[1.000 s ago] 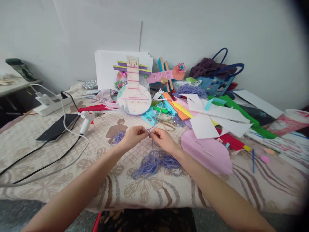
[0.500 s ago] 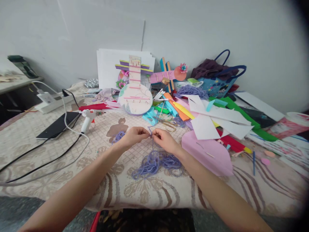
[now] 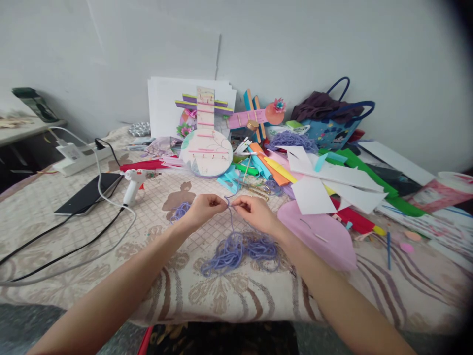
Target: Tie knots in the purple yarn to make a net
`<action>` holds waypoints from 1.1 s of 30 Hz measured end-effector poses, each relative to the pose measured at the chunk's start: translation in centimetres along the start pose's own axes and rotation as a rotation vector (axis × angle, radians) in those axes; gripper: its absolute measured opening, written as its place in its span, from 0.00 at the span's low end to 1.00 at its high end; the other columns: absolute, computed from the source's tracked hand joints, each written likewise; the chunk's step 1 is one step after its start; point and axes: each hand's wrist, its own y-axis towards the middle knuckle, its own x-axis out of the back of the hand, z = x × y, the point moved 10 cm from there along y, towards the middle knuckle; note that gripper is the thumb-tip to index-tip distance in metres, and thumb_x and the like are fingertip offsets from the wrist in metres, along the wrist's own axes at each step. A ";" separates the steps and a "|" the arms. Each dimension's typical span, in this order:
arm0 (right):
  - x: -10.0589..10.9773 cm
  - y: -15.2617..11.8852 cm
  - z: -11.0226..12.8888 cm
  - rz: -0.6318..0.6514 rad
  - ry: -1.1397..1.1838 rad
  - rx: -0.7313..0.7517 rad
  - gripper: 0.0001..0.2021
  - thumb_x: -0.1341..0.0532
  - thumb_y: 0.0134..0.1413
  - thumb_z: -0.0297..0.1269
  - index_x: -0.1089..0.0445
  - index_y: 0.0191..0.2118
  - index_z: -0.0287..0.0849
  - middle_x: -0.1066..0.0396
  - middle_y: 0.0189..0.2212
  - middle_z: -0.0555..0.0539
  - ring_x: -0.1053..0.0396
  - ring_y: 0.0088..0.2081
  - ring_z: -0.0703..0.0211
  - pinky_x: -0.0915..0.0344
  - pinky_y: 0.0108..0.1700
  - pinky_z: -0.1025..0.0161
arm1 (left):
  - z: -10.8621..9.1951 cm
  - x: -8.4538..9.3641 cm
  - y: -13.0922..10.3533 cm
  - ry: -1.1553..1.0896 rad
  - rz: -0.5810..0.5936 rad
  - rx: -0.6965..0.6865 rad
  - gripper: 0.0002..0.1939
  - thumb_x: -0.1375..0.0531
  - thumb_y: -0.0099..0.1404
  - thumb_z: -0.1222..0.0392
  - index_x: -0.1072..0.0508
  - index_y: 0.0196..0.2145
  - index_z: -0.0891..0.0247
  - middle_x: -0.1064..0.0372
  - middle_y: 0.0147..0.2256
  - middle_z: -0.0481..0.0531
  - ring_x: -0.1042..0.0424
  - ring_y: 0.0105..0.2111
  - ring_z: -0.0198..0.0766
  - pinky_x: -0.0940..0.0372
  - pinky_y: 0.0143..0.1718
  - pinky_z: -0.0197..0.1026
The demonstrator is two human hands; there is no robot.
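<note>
Patterned tablecloth (image 3: 92, 246) before a pale grey wall (image 3: 295, 39); purple yarn strand (image 3: 231, 222) between two hands

Left hand (image 3: 204, 208): forearm entering from the lower left corner, slanting inward and away; wrist nearly straight, back of the hand upward. Thumb and forefinger closed in a pinch on the strand, remaining fingers curled beneath.

Right hand (image 3: 256, 213): forearm entering from the lower right, mirroring the other; thumb and forefinger drawn together on the same strand, other fingers folded. Fingertips of both hands near each other, a short, bent length of yarn between them. Height above the cloth: cannot be told.

Strand: hanging from the fingertips toward a loose yarn tangle (image 3: 231, 251), which lies on the cloth nearer the person, between the forearms. One small yarn coil (image 3: 181, 211) beside the left wrist.

Surrounding items: gold-handled scissors (image 3: 260, 190), just beyond the right hand and partly covered; pink sheet (image 3: 318, 236), right of the right wrist; white glue gun (image 3: 133, 188), well apart to the left; guitar-shaped board (image 3: 205, 153), propped upright at the back.
</note>
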 end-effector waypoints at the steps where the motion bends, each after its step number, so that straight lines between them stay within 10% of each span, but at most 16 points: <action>1: 0.4 0.0 0.2 -0.017 -0.024 0.004 0.06 0.45 0.49 0.32 0.30 0.30 0.40 0.33 0.22 0.51 0.40 0.23 0.66 0.46 0.28 0.68 | 0.0 0.1 0.0 -0.001 -0.009 0.000 0.09 0.38 0.47 0.57 0.27 0.22 0.67 0.36 0.18 0.45 0.44 0.18 0.27 0.52 0.19 0.32; 15: -2.6 -2.0 3.5 0.078 -0.315 0.169 0.07 0.46 0.54 0.31 0.31 0.35 0.42 0.29 0.28 0.48 0.34 0.28 0.63 0.45 0.32 0.66 | 1.4 -0.9 -0.2 -0.301 0.004 0.146 0.10 0.38 0.48 0.58 0.34 0.22 0.67 0.46 0.14 0.40 0.54 0.13 0.22 0.61 0.15 0.31; 23: -2.0 -2.2 5.3 0.211 -0.295 0.334 0.08 0.47 0.58 0.33 0.32 0.39 0.42 0.33 0.36 0.46 0.35 0.35 0.61 0.42 0.36 0.65 | 1.7 -2.0 -0.4 -0.511 0.068 0.172 0.11 0.37 0.50 0.59 0.35 0.25 0.68 0.35 0.22 0.47 0.52 0.14 0.21 0.61 0.15 0.30; 27: 2.0 -3.2 3.3 0.217 -0.240 0.177 0.14 0.40 0.51 0.43 0.34 0.43 0.43 0.36 0.39 0.46 0.36 0.34 0.61 0.41 0.34 0.65 | 1.6 -1.6 -0.1 -0.536 0.073 0.157 0.12 0.37 0.51 0.59 0.37 0.25 0.67 0.34 0.23 0.47 0.54 0.13 0.19 0.64 0.14 0.30; 30: 0.8 -6.3 0.9 0.481 -0.294 0.100 0.27 0.33 0.39 0.43 0.38 0.48 0.44 0.38 0.44 0.45 0.36 0.38 0.58 0.41 0.35 0.64 | 1.6 -1.4 0.0 -0.542 0.070 0.154 0.11 0.37 0.51 0.60 0.36 0.24 0.68 0.35 0.23 0.48 0.54 0.13 0.19 0.64 0.14 0.30; 33: 0.2 -8.2 -0.5 0.523 -0.335 0.062 0.18 0.37 0.43 0.32 0.36 0.43 0.44 0.38 0.42 0.47 0.36 0.37 0.59 0.41 0.36 0.64 | 1.7 -1.4 0.1 -0.558 0.076 0.152 0.10 0.37 0.52 0.61 0.37 0.24 0.68 0.35 0.23 0.49 0.54 0.13 0.19 0.63 0.13 0.29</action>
